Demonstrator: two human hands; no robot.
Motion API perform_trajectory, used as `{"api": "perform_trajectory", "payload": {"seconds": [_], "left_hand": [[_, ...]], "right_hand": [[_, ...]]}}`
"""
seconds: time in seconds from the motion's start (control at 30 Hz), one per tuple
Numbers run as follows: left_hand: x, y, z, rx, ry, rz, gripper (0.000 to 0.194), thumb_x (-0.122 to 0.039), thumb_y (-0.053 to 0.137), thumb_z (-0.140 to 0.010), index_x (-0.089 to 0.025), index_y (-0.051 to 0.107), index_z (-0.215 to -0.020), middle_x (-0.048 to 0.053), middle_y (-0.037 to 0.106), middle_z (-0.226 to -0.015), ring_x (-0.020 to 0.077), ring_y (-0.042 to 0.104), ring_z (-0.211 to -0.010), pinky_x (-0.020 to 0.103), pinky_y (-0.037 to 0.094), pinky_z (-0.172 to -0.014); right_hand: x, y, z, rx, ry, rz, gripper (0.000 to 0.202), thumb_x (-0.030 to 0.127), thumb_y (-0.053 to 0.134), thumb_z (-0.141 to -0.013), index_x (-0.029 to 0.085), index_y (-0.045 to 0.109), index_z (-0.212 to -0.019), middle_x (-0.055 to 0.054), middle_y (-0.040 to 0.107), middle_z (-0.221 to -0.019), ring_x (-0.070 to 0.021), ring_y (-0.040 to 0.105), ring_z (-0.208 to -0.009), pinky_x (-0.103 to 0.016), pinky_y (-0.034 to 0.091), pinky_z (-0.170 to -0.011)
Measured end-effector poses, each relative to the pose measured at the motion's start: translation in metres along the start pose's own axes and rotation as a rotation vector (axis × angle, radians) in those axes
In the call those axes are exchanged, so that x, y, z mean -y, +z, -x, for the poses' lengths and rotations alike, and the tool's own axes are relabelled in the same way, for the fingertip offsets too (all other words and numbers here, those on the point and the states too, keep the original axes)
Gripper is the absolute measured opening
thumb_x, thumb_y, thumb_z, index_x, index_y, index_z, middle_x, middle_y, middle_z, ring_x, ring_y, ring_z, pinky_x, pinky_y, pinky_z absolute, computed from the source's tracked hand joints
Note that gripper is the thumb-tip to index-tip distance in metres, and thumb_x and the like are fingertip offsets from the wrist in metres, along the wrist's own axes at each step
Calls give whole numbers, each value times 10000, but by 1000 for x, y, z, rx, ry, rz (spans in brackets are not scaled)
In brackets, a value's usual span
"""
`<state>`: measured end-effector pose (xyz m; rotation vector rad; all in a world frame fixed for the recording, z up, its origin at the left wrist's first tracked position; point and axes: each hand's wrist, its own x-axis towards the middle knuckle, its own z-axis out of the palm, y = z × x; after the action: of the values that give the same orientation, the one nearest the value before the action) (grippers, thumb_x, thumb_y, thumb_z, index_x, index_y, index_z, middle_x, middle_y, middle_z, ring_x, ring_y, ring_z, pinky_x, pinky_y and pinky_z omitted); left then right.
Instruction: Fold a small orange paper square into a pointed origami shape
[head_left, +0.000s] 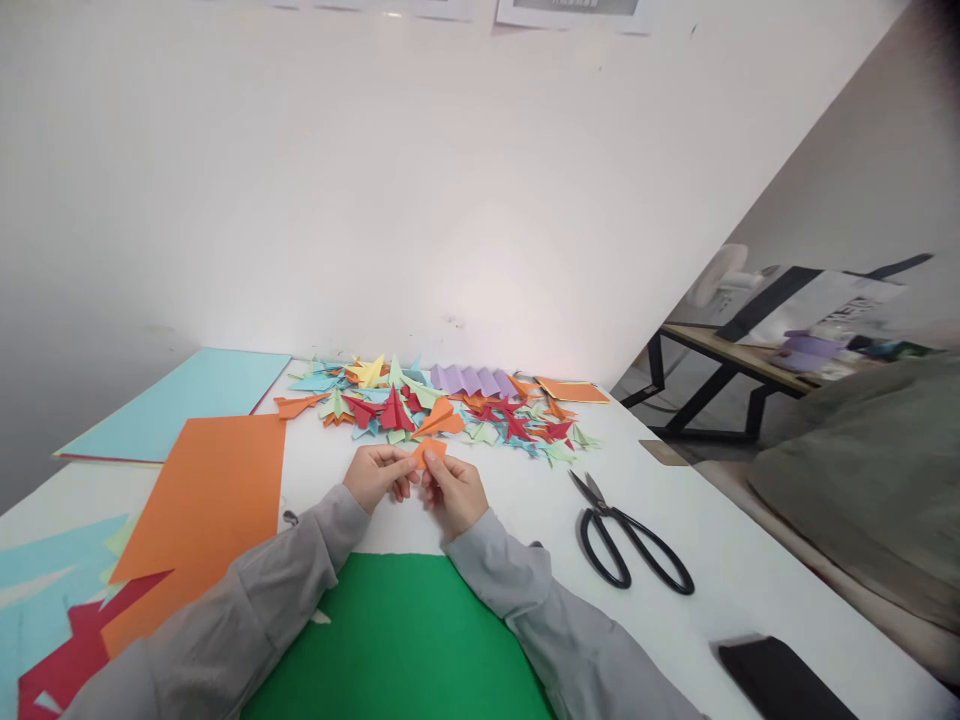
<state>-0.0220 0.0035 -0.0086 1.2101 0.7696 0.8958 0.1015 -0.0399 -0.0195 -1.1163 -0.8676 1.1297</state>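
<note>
Standing against a white wall (375, 180), a white table (521, 490) is bearing a green sheet (405, 630) between the forearms, a heap of folded paper shapes (395, 411) near the wall, and scissors (602, 511) on the right. Close together, the left hand (377, 478) and right hand (457, 494) are pinching one small orange paper piece (428, 446), just in front of the heap.

White wall (375, 200), white table (525, 520), wooden-topped black-legged side table (701, 352)
</note>
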Motion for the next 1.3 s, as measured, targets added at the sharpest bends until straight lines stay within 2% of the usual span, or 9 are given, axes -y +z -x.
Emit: {"api": "perform_trajectory", "payload": {"seconds": [0.2,0.53,0.67,0.9,1.3], "left_hand": [[-7,3,3,74,-63,-24,321,-378,715,-525,-101,562,-580,13,593,-486,89,504,-334,188,357,-313],[-12,6,6,242,-82,-110,299,-401,626,-607,-120,526,-589,-28,507,-407,72,465,-322,166,314,-302],[-10,5,7,259,-98,-152,301,-410,587,-640,-134,495,-561,-36,483,-377,66,432,-296,167,284,-294],[-10,5,9,276,-46,-212,328,-435,610,-619,-130,507,-555,-40,475,-370,52,409,-303,169,273,-325],[-10,2,8,314,5,-225,377,-491,608,-615,-134,505,-549,-40,464,-364,49,372,-301,186,264,-338]], "right_hand": [[2,-3,0,72,-56,55,454,577,617,-605,156,521,-465,38,457,-347,-65,383,-304,-204,299,-327],[1,-1,1,178,-100,47,439,555,597,-650,171,484,-468,39,461,-362,-67,364,-302,-211,260,-336],[1,-2,2,204,-110,46,442,543,592,-665,169,489,-453,27,476,-368,-69,370,-314,-214,266,-344],[0,-1,2,208,-54,38,448,529,621,-645,160,499,-424,28,466,-357,-70,385,-309,-212,259,-342],[8,0,4,200,-82,63,437,534,642,-618,160,547,-411,18,490,-359,-78,396,-334,-230,298,-376]]}}
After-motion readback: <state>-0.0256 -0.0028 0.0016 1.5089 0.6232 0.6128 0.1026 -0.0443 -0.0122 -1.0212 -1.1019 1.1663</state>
